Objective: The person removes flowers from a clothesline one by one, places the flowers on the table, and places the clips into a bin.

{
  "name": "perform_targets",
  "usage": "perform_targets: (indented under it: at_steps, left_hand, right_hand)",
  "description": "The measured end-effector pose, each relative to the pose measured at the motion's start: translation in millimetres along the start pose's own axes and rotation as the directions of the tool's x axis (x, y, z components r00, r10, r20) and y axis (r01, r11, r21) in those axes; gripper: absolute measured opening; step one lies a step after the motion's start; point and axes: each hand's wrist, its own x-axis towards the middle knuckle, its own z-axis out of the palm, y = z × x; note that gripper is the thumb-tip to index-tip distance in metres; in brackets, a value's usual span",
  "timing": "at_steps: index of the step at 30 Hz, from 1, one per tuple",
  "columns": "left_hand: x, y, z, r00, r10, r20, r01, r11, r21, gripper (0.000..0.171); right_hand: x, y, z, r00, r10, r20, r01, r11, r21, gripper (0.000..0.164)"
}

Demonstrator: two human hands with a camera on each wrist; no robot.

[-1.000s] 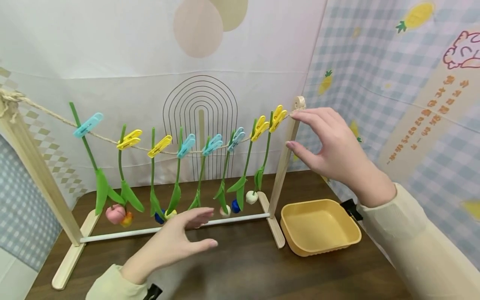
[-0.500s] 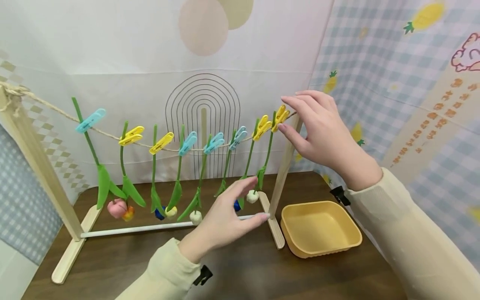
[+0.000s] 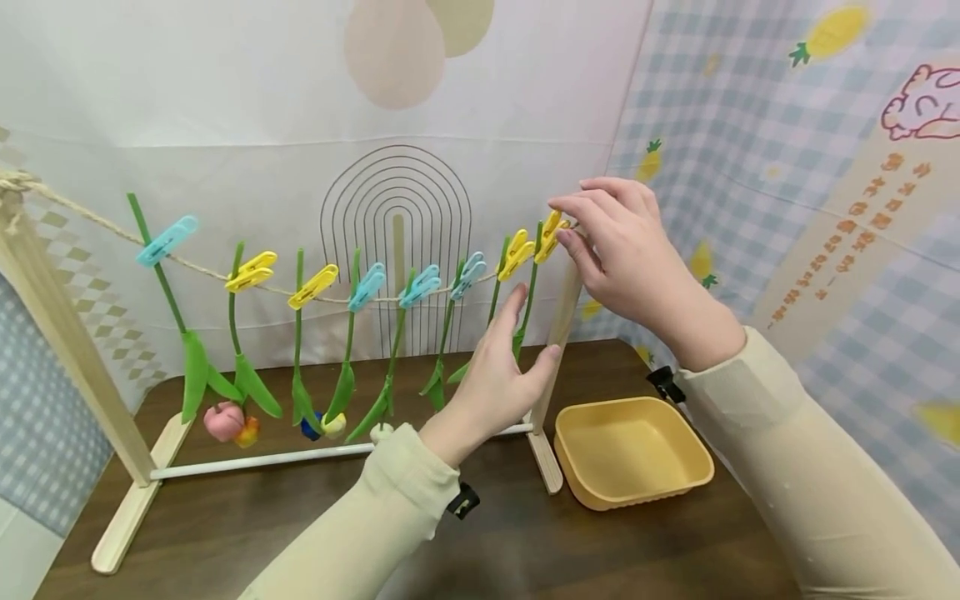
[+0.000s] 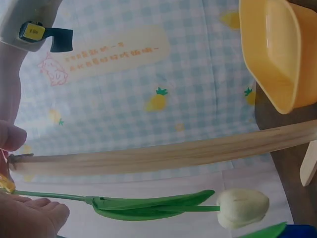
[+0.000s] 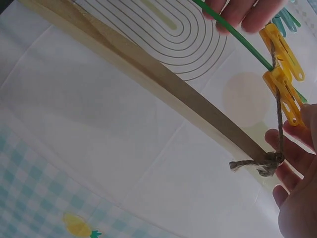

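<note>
My right hand (image 3: 633,258) is at the rope's right end, its thumb and index finger pinching the outermost yellow clothespin (image 3: 550,237). In the right wrist view, its fingertips meet the handle end of that clothespin (image 5: 285,99). The clip holds the green stem of an upside-down artificial white tulip (image 4: 242,208) against the rope (image 5: 280,124). Just below, my left hand (image 3: 491,383) is raised with thumb and fingers spread, close to the tulip's stem (image 5: 237,37) and not closed around it. In the head view it hides the lower parts of the rightmost flowers.
Several more tulips hang along the rope from blue clothespins (image 3: 367,287) and yellow ones (image 3: 313,286). A wooden stand (image 3: 90,333) with a white crossbar (image 3: 262,461) carries the rope. A yellow basin (image 3: 562,450) stands on the brown table (image 3: 600,550), right of the stand.
My right hand has moved left from the post onto the outermost yellow clothespin and now pinches it. My left hand has risen and moved right, toward the rightmost stems.
</note>
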Motion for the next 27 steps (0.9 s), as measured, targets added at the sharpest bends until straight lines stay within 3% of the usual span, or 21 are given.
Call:
perform_targets:
  at_steps: [9, 17, 27]
  left_hand:
    - [12.4, -3.3, 3.7, 0.996, 0.054, -0.069, -0.055, 0.998, -0.012, 0.053]
    - [15.7, -5.5, 6.5, 0.973, 0.125, -0.194, -0.128, 0.992, -0.003, 0.035]
    - [15.3, -7.0, 7.2, 0.971, 0.115, -0.208, -0.119, 0.993, -0.007, 0.029]
  right_hand:
    - [-1, -2, 1, 0.999, 0.001, -0.047, 0.001, 0.999, 0.033, 0.025]
    - [0, -6, 0, 0.999, 0.017, -0.039, -0.014, 0.998, 0.069, 0.02]
    - [-4, -9, -2, 0.997, 0.003, -0.079, 0.005, 0.995, 0.103, 0.013]
